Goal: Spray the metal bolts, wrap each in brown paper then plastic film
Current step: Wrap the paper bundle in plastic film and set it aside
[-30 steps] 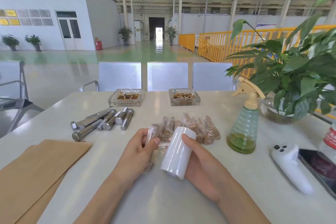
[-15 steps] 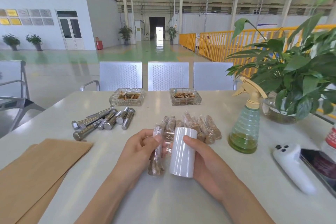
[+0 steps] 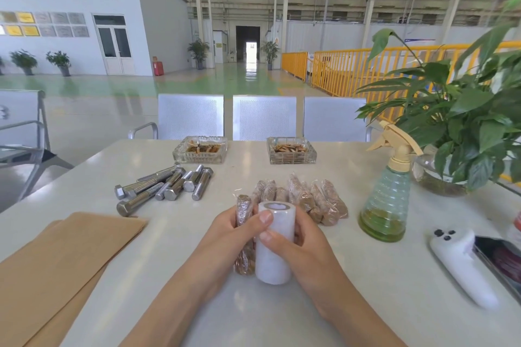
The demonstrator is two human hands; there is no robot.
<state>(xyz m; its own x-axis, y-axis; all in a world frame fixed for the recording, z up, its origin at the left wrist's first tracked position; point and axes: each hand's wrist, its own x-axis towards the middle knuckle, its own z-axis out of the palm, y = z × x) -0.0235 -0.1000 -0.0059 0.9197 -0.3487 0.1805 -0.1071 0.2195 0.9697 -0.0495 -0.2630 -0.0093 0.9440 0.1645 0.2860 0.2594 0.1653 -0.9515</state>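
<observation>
My left hand [image 3: 225, 236] grips a paper-wrapped bolt [image 3: 243, 234] covered in film, held upright against the white roll of plastic film [image 3: 275, 245]. My right hand [image 3: 304, 245] holds that roll upright, its base near the table. Behind my hands lie several finished wrapped bolts [image 3: 307, 200] in a row. Several bare metal bolts [image 3: 163, 186] lie in a heap at the left. Sheets of brown paper [image 3: 59, 262] are stacked at the near left. The green spray bottle [image 3: 386, 205] stands to the right.
Two glass ashtrays [image 3: 200, 149] [image 3: 291, 151] sit at the table's far edge. A potted plant in a glass bowl [image 3: 439, 175] stands at the far right. A white controller [image 3: 462, 265] and a dark phone [image 3: 504, 259] lie near the right edge. Metal chairs [image 3: 263, 117] stand behind the table.
The tilted film roll has turned upright. My left hand has brought the wrapped bolt upright and pressed it against the roll's left side; both hands have drawn closer together.
</observation>
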